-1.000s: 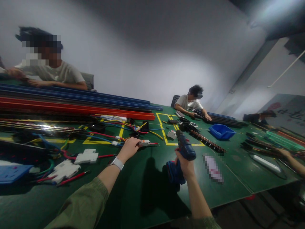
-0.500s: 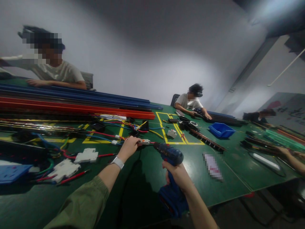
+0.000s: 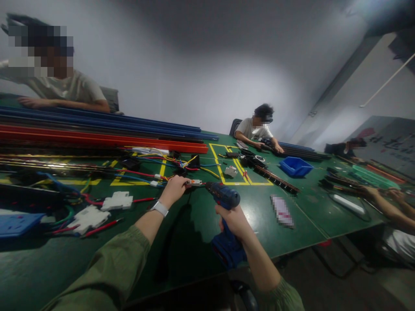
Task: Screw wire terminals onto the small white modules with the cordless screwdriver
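My left hand (image 3: 175, 189), with a white watch at its wrist, is closed on a small white circuit breaker (image 3: 195, 182) with an orange mark. A short red wire shows at the breaker's right end. Wrapped round the grip of a blue cordless drill (image 3: 227, 195) is my right hand (image 3: 231, 218). The drill's tip points left at the breaker's right end; whether it touches cannot be made out. Left of my left hand, two more white circuit breakers (image 3: 117, 201) lie with red wires attached.
Long orange (image 3: 97, 139) and blue trunking (image 3: 129, 121) lies along the back left. A blue socket panel (image 3: 21, 225) is at the left, a blue bin (image 3: 295, 166) and a pixelated pouch-like item (image 3: 282, 211) at the right. Several co-workers sit around the green table (image 3: 311, 233).
The whole view has shifted slightly, so most things sit higher and a little further left. Both hands keep their holds, and the drill stays at the breaker's right end.
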`<move>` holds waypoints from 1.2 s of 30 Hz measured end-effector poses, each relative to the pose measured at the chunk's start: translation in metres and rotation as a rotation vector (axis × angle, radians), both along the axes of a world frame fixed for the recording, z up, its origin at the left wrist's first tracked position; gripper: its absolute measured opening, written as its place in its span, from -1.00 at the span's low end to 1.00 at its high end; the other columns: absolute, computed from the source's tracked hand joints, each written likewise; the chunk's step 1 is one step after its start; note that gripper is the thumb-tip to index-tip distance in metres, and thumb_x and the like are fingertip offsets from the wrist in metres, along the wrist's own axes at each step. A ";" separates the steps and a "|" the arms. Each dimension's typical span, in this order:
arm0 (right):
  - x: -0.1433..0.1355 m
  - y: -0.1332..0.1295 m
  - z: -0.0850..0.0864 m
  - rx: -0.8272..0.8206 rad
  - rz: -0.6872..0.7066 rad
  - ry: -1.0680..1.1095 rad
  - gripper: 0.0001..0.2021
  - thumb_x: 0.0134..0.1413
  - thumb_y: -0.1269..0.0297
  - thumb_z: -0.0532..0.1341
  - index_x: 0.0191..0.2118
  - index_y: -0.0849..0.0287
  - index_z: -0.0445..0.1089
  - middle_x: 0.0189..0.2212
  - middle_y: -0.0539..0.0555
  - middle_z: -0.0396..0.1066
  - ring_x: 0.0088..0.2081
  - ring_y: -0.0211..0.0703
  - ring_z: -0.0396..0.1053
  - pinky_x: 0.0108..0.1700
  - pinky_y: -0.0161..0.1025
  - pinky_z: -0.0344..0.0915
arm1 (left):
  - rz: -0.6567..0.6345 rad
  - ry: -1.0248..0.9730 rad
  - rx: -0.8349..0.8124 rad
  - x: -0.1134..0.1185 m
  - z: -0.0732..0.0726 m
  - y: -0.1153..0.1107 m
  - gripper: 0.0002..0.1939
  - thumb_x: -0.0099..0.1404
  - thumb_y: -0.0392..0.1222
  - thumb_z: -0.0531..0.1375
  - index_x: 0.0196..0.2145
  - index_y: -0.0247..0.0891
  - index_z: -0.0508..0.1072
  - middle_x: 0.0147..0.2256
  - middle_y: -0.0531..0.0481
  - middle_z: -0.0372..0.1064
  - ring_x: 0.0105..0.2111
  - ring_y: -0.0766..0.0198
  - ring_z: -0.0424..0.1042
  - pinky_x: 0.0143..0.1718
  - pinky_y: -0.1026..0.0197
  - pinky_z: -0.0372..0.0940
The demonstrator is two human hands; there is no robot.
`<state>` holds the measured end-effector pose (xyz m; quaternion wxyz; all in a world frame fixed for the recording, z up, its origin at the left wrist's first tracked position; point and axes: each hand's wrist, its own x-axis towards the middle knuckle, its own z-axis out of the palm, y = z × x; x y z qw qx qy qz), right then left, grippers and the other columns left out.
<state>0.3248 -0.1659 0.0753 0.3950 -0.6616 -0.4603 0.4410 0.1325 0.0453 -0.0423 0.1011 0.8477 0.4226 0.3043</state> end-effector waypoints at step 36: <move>0.000 0.002 -0.008 0.056 -0.014 0.023 -0.84 -0.02 0.21 0.23 -0.43 0.17 0.27 -0.70 -0.12 0.23 -0.75 -0.32 0.21 -0.70 -0.39 0.07 | 0.013 0.009 -0.005 -0.001 0.008 -0.010 -0.74 0.29 -0.12 0.15 -0.10 -0.12 0.55 -0.23 -0.09 0.53 -0.20 0.09 0.39 -0.11 0.10 0.21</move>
